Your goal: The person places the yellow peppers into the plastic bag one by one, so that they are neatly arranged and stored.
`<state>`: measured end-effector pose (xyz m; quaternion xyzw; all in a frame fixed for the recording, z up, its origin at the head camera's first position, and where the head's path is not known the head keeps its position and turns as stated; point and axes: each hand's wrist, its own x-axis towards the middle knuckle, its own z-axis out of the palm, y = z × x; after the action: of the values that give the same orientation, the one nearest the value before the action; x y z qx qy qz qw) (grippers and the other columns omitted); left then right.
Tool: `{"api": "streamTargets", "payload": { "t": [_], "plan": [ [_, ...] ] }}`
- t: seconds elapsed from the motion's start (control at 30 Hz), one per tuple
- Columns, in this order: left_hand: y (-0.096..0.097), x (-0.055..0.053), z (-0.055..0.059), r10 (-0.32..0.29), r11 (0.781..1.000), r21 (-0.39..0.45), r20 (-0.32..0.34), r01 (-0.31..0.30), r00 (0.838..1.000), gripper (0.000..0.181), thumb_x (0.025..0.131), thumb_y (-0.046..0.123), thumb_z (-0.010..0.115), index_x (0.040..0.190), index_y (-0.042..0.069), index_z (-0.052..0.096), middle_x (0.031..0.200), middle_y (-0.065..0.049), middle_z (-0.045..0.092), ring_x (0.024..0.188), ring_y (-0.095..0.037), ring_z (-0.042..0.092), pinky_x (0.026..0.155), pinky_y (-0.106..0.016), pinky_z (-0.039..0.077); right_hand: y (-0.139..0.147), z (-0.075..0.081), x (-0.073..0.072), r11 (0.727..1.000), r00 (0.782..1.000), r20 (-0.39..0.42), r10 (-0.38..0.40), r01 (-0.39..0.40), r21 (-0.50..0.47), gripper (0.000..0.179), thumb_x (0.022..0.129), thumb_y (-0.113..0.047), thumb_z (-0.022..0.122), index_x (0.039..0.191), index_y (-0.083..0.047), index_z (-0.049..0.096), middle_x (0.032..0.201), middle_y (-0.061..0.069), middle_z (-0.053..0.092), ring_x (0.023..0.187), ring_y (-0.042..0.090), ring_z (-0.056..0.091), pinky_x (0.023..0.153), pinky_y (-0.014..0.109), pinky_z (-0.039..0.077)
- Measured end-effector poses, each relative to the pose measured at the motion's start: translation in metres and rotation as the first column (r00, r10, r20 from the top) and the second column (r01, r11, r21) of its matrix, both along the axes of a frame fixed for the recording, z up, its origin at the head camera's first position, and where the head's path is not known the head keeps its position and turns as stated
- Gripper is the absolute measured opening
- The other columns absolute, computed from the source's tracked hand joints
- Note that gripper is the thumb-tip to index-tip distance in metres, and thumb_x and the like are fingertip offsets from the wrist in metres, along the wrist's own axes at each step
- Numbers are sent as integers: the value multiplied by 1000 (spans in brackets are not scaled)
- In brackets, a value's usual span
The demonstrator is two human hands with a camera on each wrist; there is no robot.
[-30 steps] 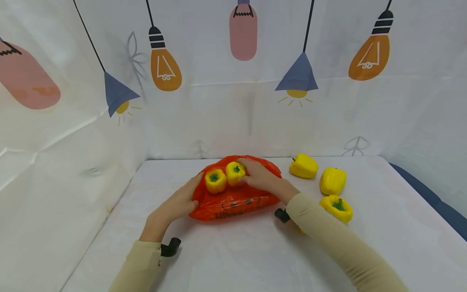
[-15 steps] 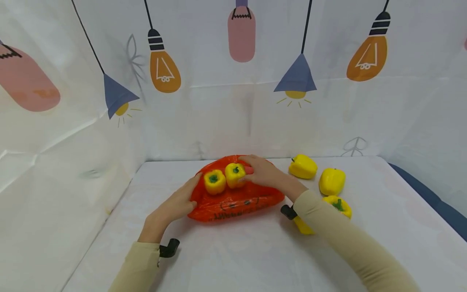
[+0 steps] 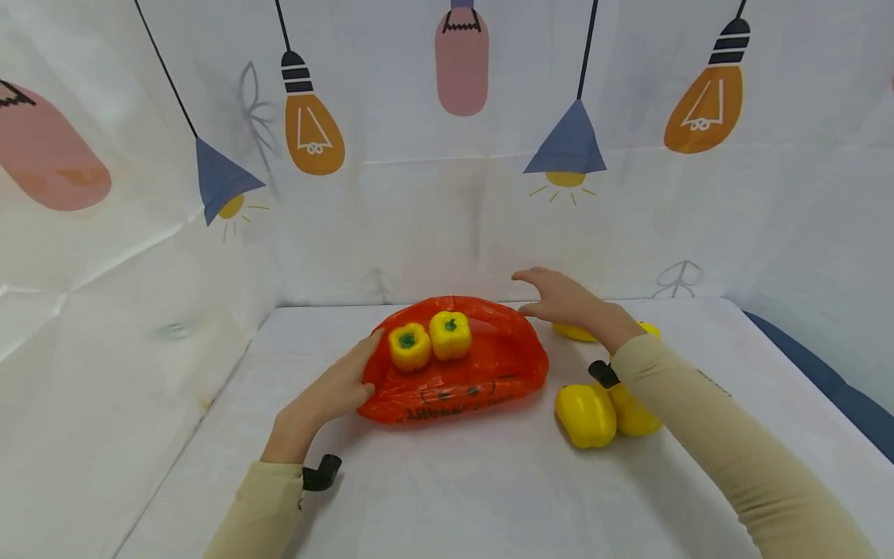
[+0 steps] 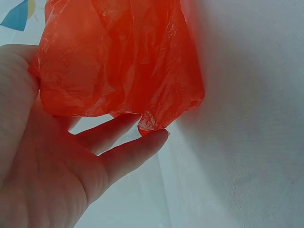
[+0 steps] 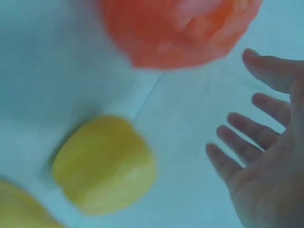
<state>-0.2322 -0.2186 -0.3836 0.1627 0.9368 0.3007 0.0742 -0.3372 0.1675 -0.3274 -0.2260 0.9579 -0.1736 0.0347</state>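
A red plastic bag [image 3: 506,353] lies with its mouth spread wide in the middle of the table. Inside it, two yellow bell peppers [image 3: 410,347] sit side by side toward the left, stems up. My left hand [image 3: 327,392] grips the bag's left edge; in the left wrist view its fingers pass behind the crinkled plastic [image 4: 114,61]. Raised above the far right rim of the bag is my right hand [image 3: 562,299], fingers spread and holding nothing. The right wrist view has a blurred yellow pepper [image 5: 107,166] below that hand.
Right of the bag, two yellow peppers [image 3: 587,416] rest close together. Two more are partly hidden behind the right hand and forearm, one of them [image 3: 575,332] near the back edge. A white patterned curtain [image 3: 419,225] hangs behind the white table [image 3: 454,497].
My right hand has left the pepper and bag rim, moving right and up. The bag's right side has spread wider. My left hand stays at the left edge.
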Motion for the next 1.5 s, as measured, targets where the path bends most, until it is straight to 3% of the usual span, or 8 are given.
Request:
{"api": "streamTargets", "payload": {
  "t": [0.17,0.43,0.57,0.87,1.07,1.27,1.5],
  "plan": [
    [0,0,-2,0,1000,-2,-2,0,1000,82,90,1,50,161,13,10,168,-10,16,154,-34,17,124,-57,20,29,-8,-8,995,998,18,-58,56,84,68,90,-25,67,150,-6,41,154,23,39,140,43,38,116,62,32],
    [1,-1,-4,-2,1000,-6,-6,2,1000,82,90,2,49,161,13,10,168,-9,16,155,-33,17,124,-56,20,54,-16,-5,975,970,185,-161,128,180,66,90,-22,67,148,-2,43,150,28,39,132,46,40,115,66,31],
    [0,-1,-4,5,1000,-12,-2,-5,1000,82,91,2,49,161,13,10,168,-9,15,155,-33,17,124,-56,20,55,-15,-4,974,961,219,-169,130,183,63,89,-19,68,145,-1,45,146,27,44,126,44,43,113,65,33],
    [1,-3,-4,-12,1000,-1,-14,12,1000,82,90,2,49,161,13,9,168,-9,14,155,-32,16,124,-55,19,59,-19,-7,979,949,258,-179,146,141,67,86,-14,68,147,-4,43,151,26,39,130,44,38,114,67,31],
    [1,-1,-4,1,1000,-9,-5,-1,1000,82,90,2,49,161,14,10,168,-9,15,155,-32,16,124,-56,18,60,-18,-12,990,981,159,-110,95,100,66,84,-18,70,143,0,48,145,25,48,125,42,46,113,63,35],
    [1,-1,-4,4,1000,-13,2,-4,1000,81,92,3,50,161,13,9,168,-9,15,155,-33,17,124,-56,20,53,-2,-8,998,995,83,-62,59,33,68,83,-18,73,144,-4,48,143,22,51,124,40,48,110,62,39],
    [1,-1,-2,6,1000,-13,5,-6,1000,81,91,2,49,161,12,9,168,-10,15,154,-34,17,124,-56,20,37,17,1,1000,1000,12,14,-14,-8,73,78,-13,70,146,-6,45,127,18,49,106,32,51,91,46,51]
  ]
}}
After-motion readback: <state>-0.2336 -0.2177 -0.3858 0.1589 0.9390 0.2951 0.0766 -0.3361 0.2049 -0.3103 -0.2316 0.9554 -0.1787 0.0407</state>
